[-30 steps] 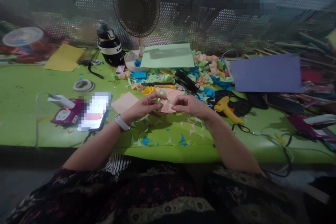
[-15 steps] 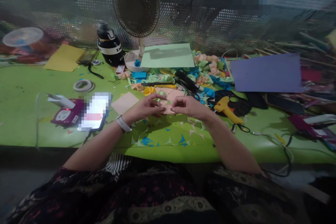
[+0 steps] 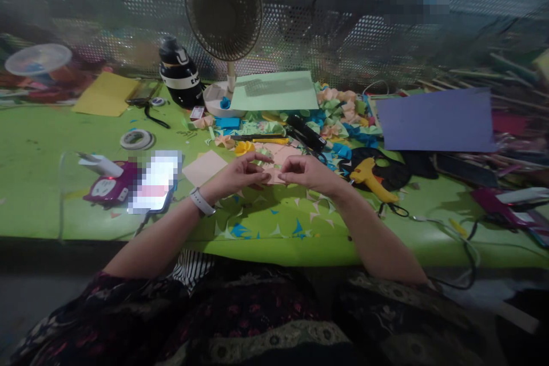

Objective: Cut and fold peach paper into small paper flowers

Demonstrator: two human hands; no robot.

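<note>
Between my two hands is a small piece of pink paper (image 3: 273, 176), partly hidden by the fingers. My left hand (image 3: 240, 174) is closed on its left end, thumb and fingers pinched together. On its right end my right hand (image 3: 306, 174) pinches with thumb and forefinger. A larger sheet of pink paper (image 3: 285, 153) lies just behind the hands. To the left of my left hand is a square of pale pink paper (image 3: 205, 167). Pink and blue paper scraps (image 3: 298, 227) are scattered on the green table in front of the hands.
A yellow glue gun (image 3: 368, 179) lies to the right on a black mat. Behind are a fan (image 3: 223, 6), a black bottle (image 3: 179, 80), a green sheet (image 3: 274, 90) and heaped paper flowers (image 3: 343, 111). A lit phone (image 3: 156, 183) and tape roll (image 3: 137, 139) are at left.
Both hands stay almost in place on the pink paper; the fingers of the right hand have shifted very slightly. Nothing else has visibly moved.
</note>
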